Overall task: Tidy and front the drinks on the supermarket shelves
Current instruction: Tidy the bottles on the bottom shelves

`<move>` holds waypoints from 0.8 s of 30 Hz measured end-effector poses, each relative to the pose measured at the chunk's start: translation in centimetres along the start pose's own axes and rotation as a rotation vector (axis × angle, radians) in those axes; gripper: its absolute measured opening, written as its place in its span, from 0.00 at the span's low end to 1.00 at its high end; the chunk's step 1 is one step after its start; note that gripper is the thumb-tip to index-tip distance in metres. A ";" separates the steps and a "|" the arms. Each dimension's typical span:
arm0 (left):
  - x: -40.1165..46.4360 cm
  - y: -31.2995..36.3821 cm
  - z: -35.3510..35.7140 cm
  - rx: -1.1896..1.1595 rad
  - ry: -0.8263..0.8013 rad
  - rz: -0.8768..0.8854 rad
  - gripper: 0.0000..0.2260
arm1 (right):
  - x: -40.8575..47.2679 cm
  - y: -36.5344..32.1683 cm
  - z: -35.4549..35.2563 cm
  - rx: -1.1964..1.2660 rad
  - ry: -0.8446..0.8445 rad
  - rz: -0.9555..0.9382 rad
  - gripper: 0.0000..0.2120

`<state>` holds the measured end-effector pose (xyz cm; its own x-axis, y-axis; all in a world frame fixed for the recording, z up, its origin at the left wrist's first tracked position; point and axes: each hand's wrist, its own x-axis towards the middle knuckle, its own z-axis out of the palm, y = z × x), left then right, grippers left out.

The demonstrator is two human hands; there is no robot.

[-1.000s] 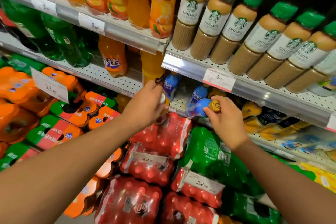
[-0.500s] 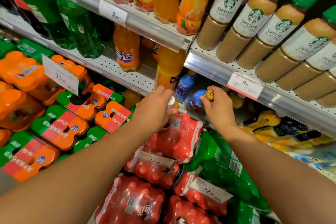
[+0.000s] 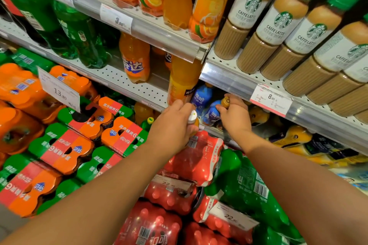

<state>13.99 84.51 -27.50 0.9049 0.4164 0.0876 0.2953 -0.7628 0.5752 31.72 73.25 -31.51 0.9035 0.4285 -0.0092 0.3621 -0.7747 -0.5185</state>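
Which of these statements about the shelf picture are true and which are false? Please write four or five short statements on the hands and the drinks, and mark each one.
1. The right hand holds a blue bottle with a gold cap. True.
2. The left hand rests flat and holds nothing. False: its fingers curl round a bottle with a white cap.
3. The latte bottles on the upper right shelf have red caps. False: their caps are green.
4. Red shrink-wrapped packs lie below the two hands. True.
5. The price tag under the latte bottles reads 22.80. False: it reads 8.80.
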 end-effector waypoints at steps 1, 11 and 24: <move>0.1 0.1 0.1 -0.003 0.002 0.001 0.16 | 0.3 -0.1 0.0 -0.022 -0.023 0.049 0.09; 0.9 0.3 0.7 -0.004 0.016 0.019 0.16 | 3.2 -2.9 -0.8 -0.089 -0.238 0.302 0.18; 0.7 2.6 0.6 0.043 -0.033 0.082 0.13 | -5.3 0.3 -4.6 0.167 -0.277 -0.050 0.25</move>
<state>15.53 82.50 -26.46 0.9360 0.3358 0.1052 0.2325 -0.8144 0.5317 28.14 68.62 -27.73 0.7805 0.5921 -0.2005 0.3412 -0.6723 -0.6569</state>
